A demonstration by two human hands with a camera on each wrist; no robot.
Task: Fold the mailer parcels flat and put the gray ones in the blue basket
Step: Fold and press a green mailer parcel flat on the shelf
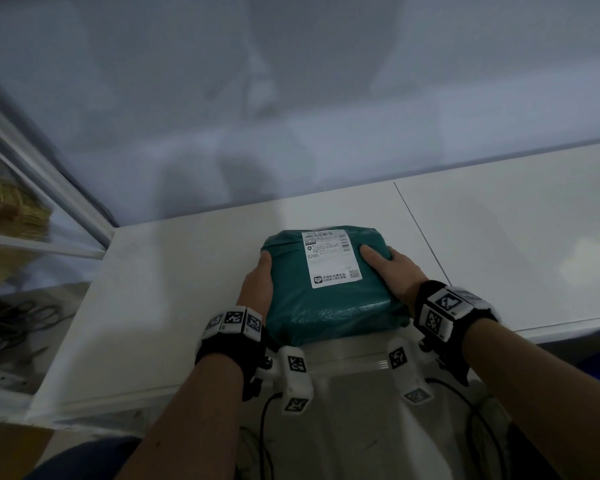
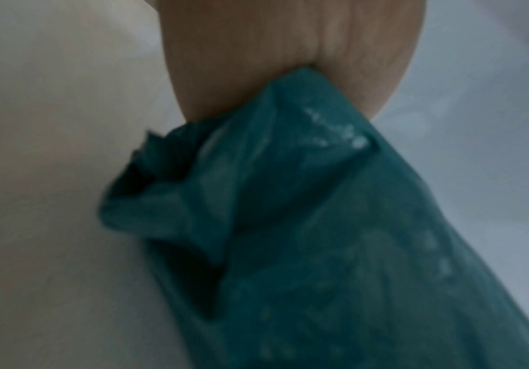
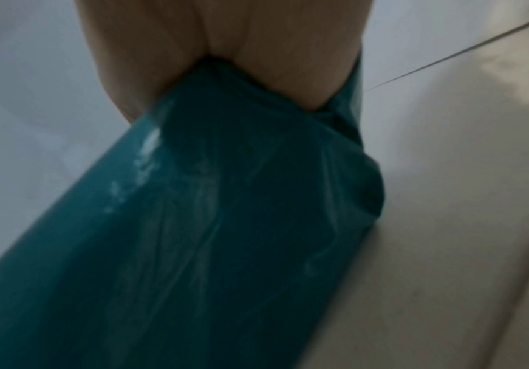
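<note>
Both hands clamped on teal mailer parcel (image 1: 329,282) at near bench (image 1: 153,306) edge: left hand (image 1: 257,289) gripping left side, right hand (image 1: 392,271) thumb over top. Parcel bulky, unfolded. Blue basket, gray parcels unseen. Early stage, probably.

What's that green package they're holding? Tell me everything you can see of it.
The teal mailer parcel is a plump, crinkly, glossy plastic bag with a white shipping label on top. It lies on the white table, its near end overhanging the edge. The left hand and right hand grip its sides.
</note>
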